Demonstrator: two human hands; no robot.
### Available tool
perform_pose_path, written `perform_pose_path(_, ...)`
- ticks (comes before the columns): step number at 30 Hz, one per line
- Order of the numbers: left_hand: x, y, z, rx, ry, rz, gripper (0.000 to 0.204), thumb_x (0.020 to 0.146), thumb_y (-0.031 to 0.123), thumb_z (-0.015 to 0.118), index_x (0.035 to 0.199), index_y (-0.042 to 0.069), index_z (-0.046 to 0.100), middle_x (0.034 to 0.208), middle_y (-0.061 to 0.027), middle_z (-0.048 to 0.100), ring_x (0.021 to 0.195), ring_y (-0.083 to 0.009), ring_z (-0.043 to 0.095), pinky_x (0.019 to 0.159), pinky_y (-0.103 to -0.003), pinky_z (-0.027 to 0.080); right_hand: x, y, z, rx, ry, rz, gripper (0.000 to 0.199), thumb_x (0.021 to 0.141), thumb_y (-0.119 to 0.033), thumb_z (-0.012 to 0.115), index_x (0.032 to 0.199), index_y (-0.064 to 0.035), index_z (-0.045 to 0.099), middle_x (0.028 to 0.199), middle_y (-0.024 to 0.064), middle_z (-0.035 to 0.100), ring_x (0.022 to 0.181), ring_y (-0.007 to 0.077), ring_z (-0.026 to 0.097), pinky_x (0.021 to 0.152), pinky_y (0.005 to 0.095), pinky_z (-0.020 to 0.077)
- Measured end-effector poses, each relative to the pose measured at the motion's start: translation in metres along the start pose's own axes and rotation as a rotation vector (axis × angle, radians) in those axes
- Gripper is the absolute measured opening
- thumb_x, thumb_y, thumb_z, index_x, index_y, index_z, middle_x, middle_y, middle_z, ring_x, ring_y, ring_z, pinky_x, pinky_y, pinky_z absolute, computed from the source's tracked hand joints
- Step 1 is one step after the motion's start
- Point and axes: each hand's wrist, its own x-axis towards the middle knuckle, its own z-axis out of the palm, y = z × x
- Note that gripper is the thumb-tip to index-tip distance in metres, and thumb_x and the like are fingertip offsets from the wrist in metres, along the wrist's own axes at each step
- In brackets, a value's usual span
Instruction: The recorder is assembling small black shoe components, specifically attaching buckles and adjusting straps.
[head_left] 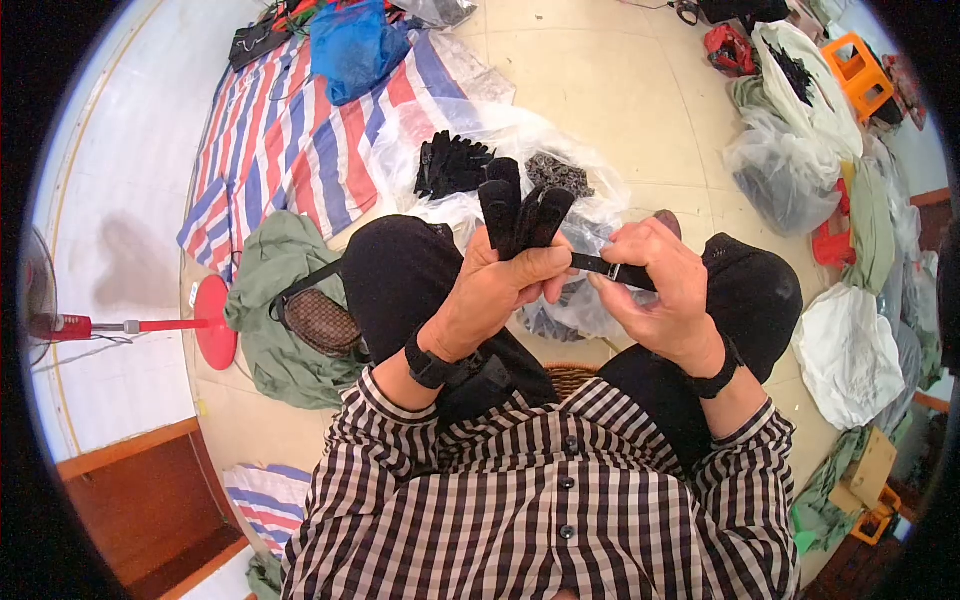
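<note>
My left hand (478,305) is closed around a bundle of black straps (520,205) whose wide, rounded ends fan upward. From it one narrow black strap (588,262) runs across to my right hand (662,290). There, finger and thumb pinch that strap beside a small buckle (613,270). How the strap passes through the buckle is too small to make out. Just beyond my hands lies a spread clear plastic bag (390,150), holding a pile of black straps (452,165) and a heap of small dark grey pieces (560,175).
A striped sheet (330,130) with a blue bag (355,50) covers the far left floor. Green cloth (270,260) and a red-based fan (215,322) stand left. Plastic bags (780,175), an orange stool (857,75) and a white sack (850,355) line the right.
</note>
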Motion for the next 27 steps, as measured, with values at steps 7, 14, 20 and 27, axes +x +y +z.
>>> perform_pose_path(7, -0.015, 0.016, 0.004, 0.008, -0.051, 0.048, 0.01, 0.084, 0.014, 0.06, 0.082, 0.005, 0.059, 0.059, -0.0014, 0.055, 0.047, -0.0021, 0.039, 0.042, -0.017, 0.027, 0.012, -0.021, -0.015, 0.071, -0.074, 0.029, 0.025, 0.062, 0.002, 0.071, 0.082, -0.0015, 0.056, 0.072, 0.0101, 0.057, 0.064, 0.0254, 0.057, 0.057, 0.0319, 0.0452)
perform_pose_path(14, -0.034, 0.047, 0.018, 0.137, -0.112, 0.017, 0.012, 0.08, 0.016, 0.058, 0.078, 0.004, 0.059, 0.057, -0.0003, 0.054, 0.048, -0.0024, 0.039, 0.043, -0.018, 0.027, 0.02, -0.044, -0.029, 0.038, -0.176, -0.063, 0.027, 0.063, 0.002, 0.07, 0.085, -0.0016, 0.055, 0.073, 0.0097, 0.056, 0.065, 0.0265, 0.056, 0.058, 0.0332, 0.0446)
perform_pose_path(20, -0.051, 0.06, 0.035, 0.316, -0.153, 0.048, 0.02, 0.081, 0.022, 0.063, 0.086, 0.003, 0.058, 0.06, 0.0019, 0.05, 0.052, -0.0043, 0.042, 0.046, -0.02, 0.031, 0.021, -0.064, -0.033, 0.005, -0.243, -0.12, 0.025, 0.065, -0.002, 0.07, 0.084, -0.0033, 0.054, 0.074, 0.0094, 0.056, 0.068, 0.0276, 0.055, 0.059, 0.0342, 0.0442)
perform_pose_path(27, -0.08, 0.069, 0.045, 0.245, -0.193, 0.05, 0.02, 0.082, 0.023, 0.064, 0.082, 0.005, 0.054, 0.055, 0.0042, 0.042, 0.045, -0.0036, 0.035, 0.042, -0.02, 0.025, 0.02, -0.09, -0.046, -0.032, -0.301, -0.106, 0.022, 0.067, -0.009, 0.071, 0.082, -0.0046, 0.055, 0.071, 0.0091, 0.056, 0.065, 0.0262, 0.056, 0.056, 0.0341, 0.0434)
